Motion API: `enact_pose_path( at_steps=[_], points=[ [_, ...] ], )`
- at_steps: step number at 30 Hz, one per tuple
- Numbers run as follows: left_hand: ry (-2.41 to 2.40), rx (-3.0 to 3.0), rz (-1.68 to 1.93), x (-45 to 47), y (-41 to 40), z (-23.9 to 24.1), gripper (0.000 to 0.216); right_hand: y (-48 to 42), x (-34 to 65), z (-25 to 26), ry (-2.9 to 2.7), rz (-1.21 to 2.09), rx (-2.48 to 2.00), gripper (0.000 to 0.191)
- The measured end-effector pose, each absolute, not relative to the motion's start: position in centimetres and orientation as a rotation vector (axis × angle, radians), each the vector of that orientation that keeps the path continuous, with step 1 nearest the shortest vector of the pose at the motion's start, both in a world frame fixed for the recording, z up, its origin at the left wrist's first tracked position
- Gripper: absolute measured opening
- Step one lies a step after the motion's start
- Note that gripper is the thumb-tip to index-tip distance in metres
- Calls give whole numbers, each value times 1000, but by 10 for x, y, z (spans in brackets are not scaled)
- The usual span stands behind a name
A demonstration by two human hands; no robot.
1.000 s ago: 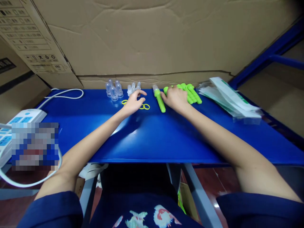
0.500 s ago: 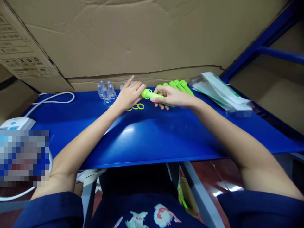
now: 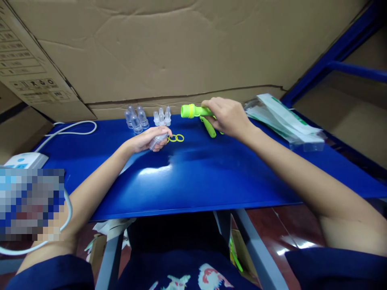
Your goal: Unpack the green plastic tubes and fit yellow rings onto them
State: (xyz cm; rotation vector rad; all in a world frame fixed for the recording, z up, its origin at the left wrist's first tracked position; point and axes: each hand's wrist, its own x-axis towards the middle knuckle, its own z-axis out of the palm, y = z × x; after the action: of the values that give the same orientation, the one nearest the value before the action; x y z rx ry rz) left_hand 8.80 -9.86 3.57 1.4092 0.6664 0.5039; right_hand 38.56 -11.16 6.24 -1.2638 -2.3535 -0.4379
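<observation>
Green tube (image 3: 193, 111) gripped by right hand (image 3: 226, 114) above blue table (image 3: 193, 177); left hand (image 3: 148, 136) clasps clear cap (image 3: 157, 142); cardboard (image 3: 181, 52) behind.

Room for passing is being offered by the near half of the blue table (image 3: 196, 177). Farther reach is being blocked by the cardboard wall (image 3: 181, 48). The left side is being hemmed in by the power strip (image 3: 27, 160) and white cable (image 3: 96, 128). Beyond the left hand (image 3: 152, 137), the way is being obstructed by upright clear caps (image 3: 136, 120) and smaller clear pieces (image 3: 161, 118). The space between the hands is being narrowed by the green tube (image 3: 190, 110) in the right hand (image 3: 227, 114) (yellow rings (image 3: 180, 138) are lying flat nearby). Rightward, the tabletop is being occupied by plastic bags (image 3: 286, 119).
</observation>
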Motion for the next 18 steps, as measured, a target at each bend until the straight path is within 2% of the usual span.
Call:
enact_pose_path(
  at_steps=[3,6,10,14,18],
  points=[
    [730,1336,596,76,-96,38,40,-106,382,46,-2275,-355,-1272,31],
    [977,1446,507,53,-95,48,58,-101,379,27,-2231,-307,-1211,27],
    [1284,1644,315,11,-95,59,58,-99,382,13,-2284,-255,-1141,23],
    [1361,1780,373,-11,-88,59,55,-100,386,8,-2325,-236,-1110,20],
    [1329,1901,543,4,-78,49,53,-101,389,6,-2336,-220,-1072,20]
  ],
)
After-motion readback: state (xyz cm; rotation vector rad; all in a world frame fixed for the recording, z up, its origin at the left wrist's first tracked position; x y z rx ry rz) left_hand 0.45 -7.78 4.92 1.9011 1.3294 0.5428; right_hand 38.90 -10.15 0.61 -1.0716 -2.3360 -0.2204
